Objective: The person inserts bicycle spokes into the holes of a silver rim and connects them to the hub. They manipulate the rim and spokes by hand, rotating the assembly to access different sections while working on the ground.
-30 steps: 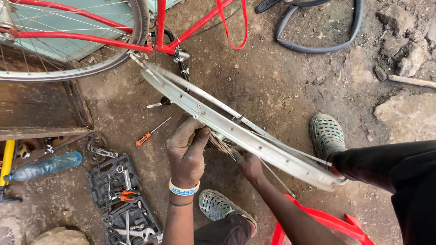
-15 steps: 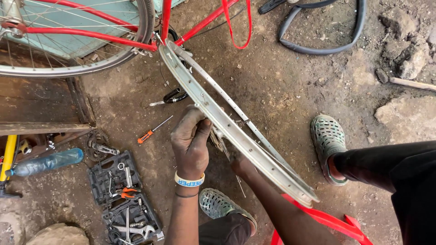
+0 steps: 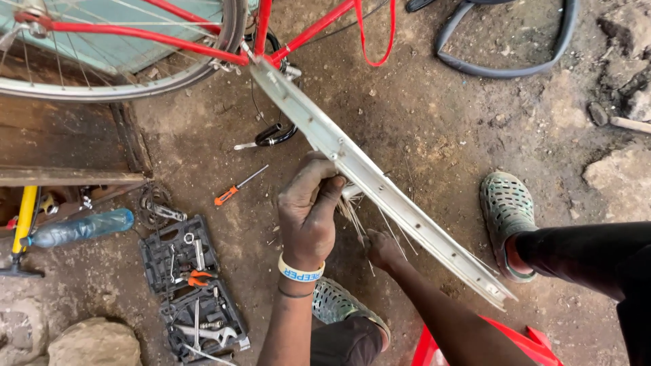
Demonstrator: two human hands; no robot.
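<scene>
- Left hand (image 3: 308, 213), wristband on, curled tight around loose spokes (image 3: 352, 210) right under the rim (image 3: 380, 186).
- Right hand (image 3: 381, 249) lower down, beneath the rim among the spokes; whether clamped or loose, cannot tell, fingers hidden.
- Rim bare and silver, seen edge-on, slanting from upper left by the red frame (image 3: 298, 37) down to lower right near a foot.
- Upper end of rim almost touching the frame and the mounted wheel (image 3: 115, 85), crowding that corner.
- Green clog (image 3: 505, 213) just right of the rim's lower half; second clog (image 3: 336, 301) below the hands, beside the left forearm.
- Orange-handled screwdriver (image 3: 237, 188) on the dirt floor left of the left hand; black tool (image 3: 271, 135) above it.
- Open tool case (image 3: 190, 285) with wrenches and pliers further left, a sprocket (image 3: 154, 203) just above it.
- Plastic bottle (image 3: 81, 228) and yellow pump (image 3: 24, 224) at the far left edge.
- Black tyre (image 3: 508, 68) curled on the ground at top right, well apart.
- Rocks (image 3: 95, 342) at lower left; red plastic piece (image 3: 522, 342) at the bottom edge.
</scene>
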